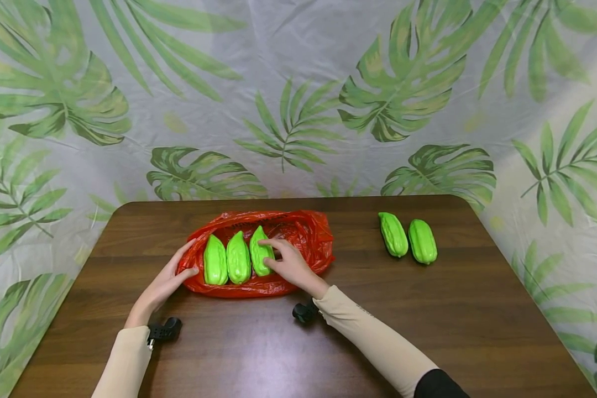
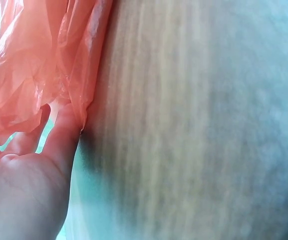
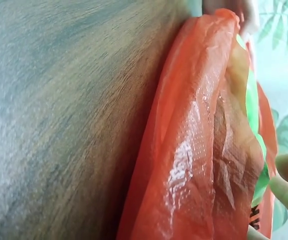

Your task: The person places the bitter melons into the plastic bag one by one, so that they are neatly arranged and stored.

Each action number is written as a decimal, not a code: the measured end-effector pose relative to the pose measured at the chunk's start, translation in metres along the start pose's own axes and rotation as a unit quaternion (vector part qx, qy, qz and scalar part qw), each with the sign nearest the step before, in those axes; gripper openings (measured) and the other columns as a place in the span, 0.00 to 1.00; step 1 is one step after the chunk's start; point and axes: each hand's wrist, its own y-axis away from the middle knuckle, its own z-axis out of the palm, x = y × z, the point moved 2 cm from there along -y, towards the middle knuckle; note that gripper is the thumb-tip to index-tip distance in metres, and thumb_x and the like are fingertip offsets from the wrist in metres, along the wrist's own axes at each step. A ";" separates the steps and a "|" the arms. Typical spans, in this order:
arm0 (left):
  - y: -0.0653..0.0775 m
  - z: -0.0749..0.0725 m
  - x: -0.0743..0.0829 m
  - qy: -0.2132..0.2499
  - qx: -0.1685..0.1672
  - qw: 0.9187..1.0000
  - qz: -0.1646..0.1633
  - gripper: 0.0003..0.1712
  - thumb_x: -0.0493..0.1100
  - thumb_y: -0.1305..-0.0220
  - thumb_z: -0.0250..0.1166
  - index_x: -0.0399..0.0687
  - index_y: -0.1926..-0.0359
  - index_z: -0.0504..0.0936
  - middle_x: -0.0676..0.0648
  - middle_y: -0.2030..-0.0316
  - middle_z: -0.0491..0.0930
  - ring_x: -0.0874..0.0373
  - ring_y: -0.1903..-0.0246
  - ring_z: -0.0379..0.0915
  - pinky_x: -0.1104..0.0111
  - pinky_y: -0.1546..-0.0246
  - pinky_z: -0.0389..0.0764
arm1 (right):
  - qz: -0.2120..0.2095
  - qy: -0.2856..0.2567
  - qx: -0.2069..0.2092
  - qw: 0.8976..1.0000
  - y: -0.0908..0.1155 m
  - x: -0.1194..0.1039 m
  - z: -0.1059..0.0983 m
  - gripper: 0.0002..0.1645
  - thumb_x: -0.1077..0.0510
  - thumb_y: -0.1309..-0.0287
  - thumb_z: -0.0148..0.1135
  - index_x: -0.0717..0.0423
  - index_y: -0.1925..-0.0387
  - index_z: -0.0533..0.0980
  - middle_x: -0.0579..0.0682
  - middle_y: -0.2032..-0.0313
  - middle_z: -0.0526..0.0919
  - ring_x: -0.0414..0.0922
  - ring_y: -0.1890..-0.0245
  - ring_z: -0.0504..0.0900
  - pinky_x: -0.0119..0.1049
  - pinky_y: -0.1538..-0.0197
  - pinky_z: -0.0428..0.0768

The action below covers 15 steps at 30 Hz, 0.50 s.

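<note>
A red plastic bag [image 1: 278,287] lies spread open on the table, with three bright green bitter melons side by side in it. My left hand [image 1: 161,282] holds the bag's left edge; in the left wrist view the fingers [image 2: 61,135] are partly covered by the red film. My right hand [image 1: 296,268] reaches over the bag's front rim, its thumb and forefinger on the rightmost bitter melon [image 1: 260,251] in the bag. The left bitter melon [image 1: 215,261] and the middle bitter melon [image 1: 238,258] lie untouched. In the right wrist view, the bag's side [image 3: 183,150] hides most of the melons.
Two more bitter melons, a left one [image 1: 393,235] and a right one [image 1: 422,241], lie close together at the table's back right. The brown wooden table [image 1: 428,320] ends at a leaf-patterned cloth [image 1: 298,110] behind it.
</note>
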 end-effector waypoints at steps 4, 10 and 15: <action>0.000 0.000 0.000 0.001 0.000 1.000 0.000 0.41 0.39 0.31 0.56 0.46 0.25 0.44 0.33 0.29 0.44 0.36 0.33 0.45 0.41 0.36 0.49 | 0.005 0.001 0.005 1.000 0.000 0.001 -0.001 0.25 0.63 0.41 0.60 0.55 0.41 0.74 0.57 0.42 0.73 0.53 0.48 0.76 0.46 0.47 0.75; 0.000 0.000 0.000 0.000 0.000 1.000 -0.003 0.42 0.40 0.31 0.56 0.46 0.25 0.44 0.33 0.29 0.43 0.36 0.32 0.43 0.40 0.36 0.49 | 0.005 -0.008 0.005 1.000 0.000 0.000 -0.001 0.25 0.65 0.42 0.60 0.56 0.41 0.74 0.57 0.44 0.75 0.51 0.53 0.79 0.41 0.53 0.78; 0.000 0.000 0.000 0.002 0.000 1.000 -0.003 0.42 0.39 0.32 0.56 0.45 0.25 0.43 0.33 0.29 0.43 0.36 0.32 0.43 0.40 0.36 0.48 | -0.002 -0.014 0.005 1.000 0.000 -0.001 -0.002 0.25 0.66 0.41 0.60 0.57 0.41 0.73 0.57 0.44 0.75 0.51 0.53 0.79 0.40 0.54 0.78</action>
